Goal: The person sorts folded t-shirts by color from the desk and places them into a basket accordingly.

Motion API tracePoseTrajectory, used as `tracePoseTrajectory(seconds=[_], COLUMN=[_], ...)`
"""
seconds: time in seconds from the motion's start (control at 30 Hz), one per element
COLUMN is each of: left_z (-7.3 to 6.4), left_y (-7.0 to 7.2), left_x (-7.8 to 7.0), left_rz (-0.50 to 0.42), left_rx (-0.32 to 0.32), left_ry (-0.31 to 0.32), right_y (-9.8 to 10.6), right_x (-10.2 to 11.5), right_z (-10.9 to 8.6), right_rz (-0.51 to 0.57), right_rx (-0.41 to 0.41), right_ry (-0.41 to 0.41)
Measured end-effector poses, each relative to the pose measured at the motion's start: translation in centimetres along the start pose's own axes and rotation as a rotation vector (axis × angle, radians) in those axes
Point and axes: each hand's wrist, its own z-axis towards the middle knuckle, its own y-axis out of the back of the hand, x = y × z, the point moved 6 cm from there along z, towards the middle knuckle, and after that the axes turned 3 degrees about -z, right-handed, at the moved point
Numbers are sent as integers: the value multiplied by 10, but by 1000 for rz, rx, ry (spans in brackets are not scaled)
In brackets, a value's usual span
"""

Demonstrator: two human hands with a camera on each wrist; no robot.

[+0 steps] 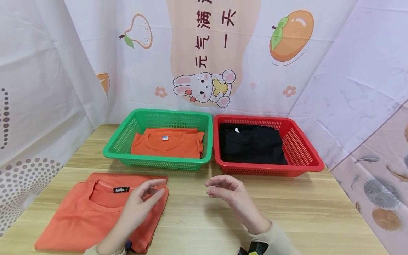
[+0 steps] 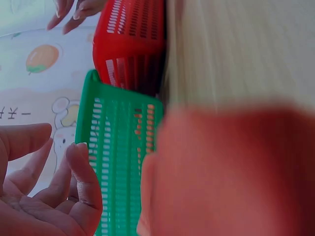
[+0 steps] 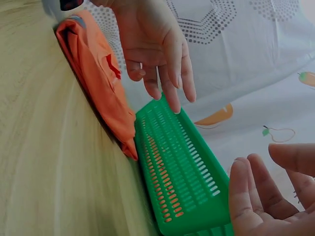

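My left hand (image 1: pixel 140 200) hovers over the right side of a folded orange T-shirt (image 1: pixel 79 212), its fingers loosely bent with nothing in them. The shirt lies on the table at the left, its neckline and black label facing up. My right hand (image 1: pixel 234 194) hangs above the bare wood in front of the baskets, fingers relaxed and holding nothing. Behind the shirt stands a green basket (image 1: pixel 116 150) with folded orange T-shirts (image 1: pixel 169 143) in it. To its right, a red basket (image 1: pixel 306 164) holds folded black clothing (image 1: pixel 255 145) with a small white tag.
The two baskets stand side by side at the back of the wooden table (image 1: pixel 191 226). A white printed cloth (image 1: pixel 255 92) with fruit and a rabbit hangs right behind them. More patterned cloth hangs along the left and right sides.
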Motion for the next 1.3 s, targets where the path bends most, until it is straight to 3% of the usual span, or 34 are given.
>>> tracePoseTrajectory(seconds=[0.27,0.4,0.6,0.87,1.3], left_z=[-4,-4,-4,-6,0], left_y=[26,40,51,68,118], left_x=[8,10,13,18,35], left_rz=[115,185,183,263,425], left_rx=[-14,-33,-55,-98,-169], left_ry=[52,38,37,28,9], right_y=[-14,-22,-33,-53,-81], right_x=[-6,-9,-13,-11,-17], right_z=[5,8,12,17,25], right_rz=[-42,-66,-89,-104,-123], right_rx=[42,55,82,119,156], right_ry=[-35,-43,-70,-48,-25])
